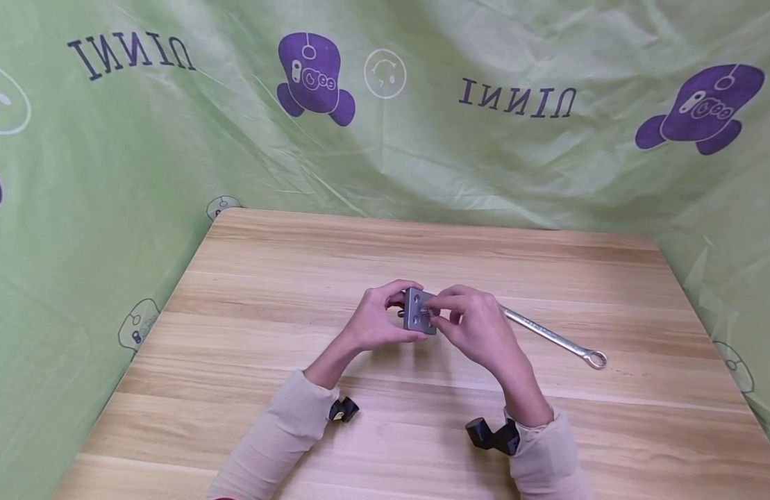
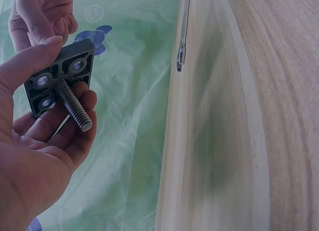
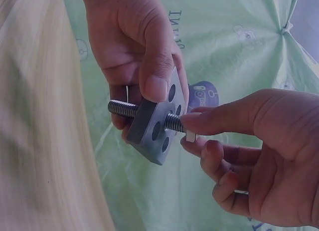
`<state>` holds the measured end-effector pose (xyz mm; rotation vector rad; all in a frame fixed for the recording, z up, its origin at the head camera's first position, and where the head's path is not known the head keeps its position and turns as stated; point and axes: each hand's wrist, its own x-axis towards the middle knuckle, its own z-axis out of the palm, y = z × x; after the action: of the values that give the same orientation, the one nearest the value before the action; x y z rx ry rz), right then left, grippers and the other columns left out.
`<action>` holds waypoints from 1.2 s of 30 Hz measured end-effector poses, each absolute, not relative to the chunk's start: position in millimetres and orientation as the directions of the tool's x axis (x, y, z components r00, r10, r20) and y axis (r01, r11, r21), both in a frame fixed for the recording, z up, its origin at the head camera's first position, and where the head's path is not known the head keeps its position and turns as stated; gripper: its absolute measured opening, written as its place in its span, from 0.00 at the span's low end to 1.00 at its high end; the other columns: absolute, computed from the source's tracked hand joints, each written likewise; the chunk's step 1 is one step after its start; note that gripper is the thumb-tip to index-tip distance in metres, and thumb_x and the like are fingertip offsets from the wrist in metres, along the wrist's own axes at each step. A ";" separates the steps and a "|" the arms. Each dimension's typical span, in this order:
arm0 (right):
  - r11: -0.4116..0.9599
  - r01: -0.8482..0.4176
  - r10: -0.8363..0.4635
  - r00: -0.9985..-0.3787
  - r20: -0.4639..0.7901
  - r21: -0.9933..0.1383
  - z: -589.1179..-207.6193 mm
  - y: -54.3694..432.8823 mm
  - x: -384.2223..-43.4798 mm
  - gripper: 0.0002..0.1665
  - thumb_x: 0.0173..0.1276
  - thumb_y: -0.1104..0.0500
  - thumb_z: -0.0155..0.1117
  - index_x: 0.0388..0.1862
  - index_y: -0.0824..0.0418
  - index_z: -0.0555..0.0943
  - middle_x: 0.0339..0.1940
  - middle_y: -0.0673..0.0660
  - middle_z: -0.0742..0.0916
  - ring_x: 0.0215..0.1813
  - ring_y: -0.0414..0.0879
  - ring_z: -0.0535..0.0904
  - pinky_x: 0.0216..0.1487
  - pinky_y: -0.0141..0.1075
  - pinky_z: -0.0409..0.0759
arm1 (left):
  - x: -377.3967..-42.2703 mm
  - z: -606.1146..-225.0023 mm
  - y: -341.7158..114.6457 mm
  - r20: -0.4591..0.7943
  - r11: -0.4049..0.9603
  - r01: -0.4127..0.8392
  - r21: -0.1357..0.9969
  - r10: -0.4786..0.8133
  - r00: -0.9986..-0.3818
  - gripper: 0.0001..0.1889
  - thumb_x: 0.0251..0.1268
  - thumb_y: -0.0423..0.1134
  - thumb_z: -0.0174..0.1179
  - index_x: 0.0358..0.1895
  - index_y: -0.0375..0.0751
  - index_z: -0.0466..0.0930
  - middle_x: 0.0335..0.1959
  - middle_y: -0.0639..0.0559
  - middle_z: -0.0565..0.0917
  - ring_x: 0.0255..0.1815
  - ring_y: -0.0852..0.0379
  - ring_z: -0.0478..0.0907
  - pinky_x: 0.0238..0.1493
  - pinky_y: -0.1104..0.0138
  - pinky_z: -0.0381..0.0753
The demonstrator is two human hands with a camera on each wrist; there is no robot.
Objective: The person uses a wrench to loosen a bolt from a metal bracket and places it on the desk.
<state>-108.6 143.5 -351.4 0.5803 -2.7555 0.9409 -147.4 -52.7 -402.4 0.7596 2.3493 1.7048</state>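
My left hand (image 1: 373,321) grips a dark grey square plate (image 3: 146,122) by its edges, thumb on one side and fingers on the other, above the table. The plate has several round holes and a ribbed back, seen in the left wrist view. A threaded bolt (image 2: 74,107) passes through its middle, with a long stretch of thread sticking out of the ribbed back. On the flat side, my right hand (image 1: 478,325) pinches the bolt near its head (image 3: 191,136) between thumb and fingers. A shorter stretch of thread shows between that head and the plate.
A long silver wrench (image 1: 550,335) lies on the wooden table (image 1: 285,257) to the right, its ring end pointing right and its other end behind my right hand. Green printed cloth (image 1: 247,139) hangs behind the table and along its sides.
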 end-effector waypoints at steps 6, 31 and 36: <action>0.706 -0.455 -0.335 -0.890 0.310 -0.543 -351.2 143.2 -107.8 0.13 0.56 0.71 0.74 0.39 0.57 0.91 0.38 0.55 0.90 0.28 0.38 0.78 0.28 0.27 0.74 | -147.0 -402.3 -52.7 0.161 0.232 0.299 0.925 0.474 -0.866 0.37 0.38 0.31 0.81 0.59 0.36 0.78 0.48 0.40 0.89 0.49 0.48 0.88 0.58 0.63 0.81; 0.785 -0.233 -0.198 -0.972 0.123 -0.575 -348.4 140.9 -111.2 0.12 0.62 0.51 0.74 0.40 0.57 0.91 0.27 0.52 0.90 0.27 0.39 0.79 0.28 0.30 0.74 | -147.2 -402.7 -51.0 0.170 0.236 0.310 0.921 0.471 -0.865 0.37 0.37 0.28 0.80 0.59 0.35 0.78 0.48 0.39 0.89 0.49 0.47 0.88 0.59 0.63 0.81; 0.764 -0.310 -0.242 -0.951 0.194 -0.566 -349.7 142.1 -109.5 0.13 0.59 0.57 0.76 0.44 0.57 0.91 0.31 0.53 0.91 0.24 0.38 0.77 0.24 0.28 0.71 | -147.7 -403.1 -51.1 0.177 0.227 0.314 0.922 0.476 -0.862 0.37 0.37 0.29 0.80 0.59 0.33 0.77 0.48 0.39 0.89 0.50 0.46 0.88 0.59 0.63 0.81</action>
<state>-109.5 142.1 -349.7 0.4465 -2.8468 0.9429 -147.7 -51.1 -403.1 0.7613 2.3454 1.7079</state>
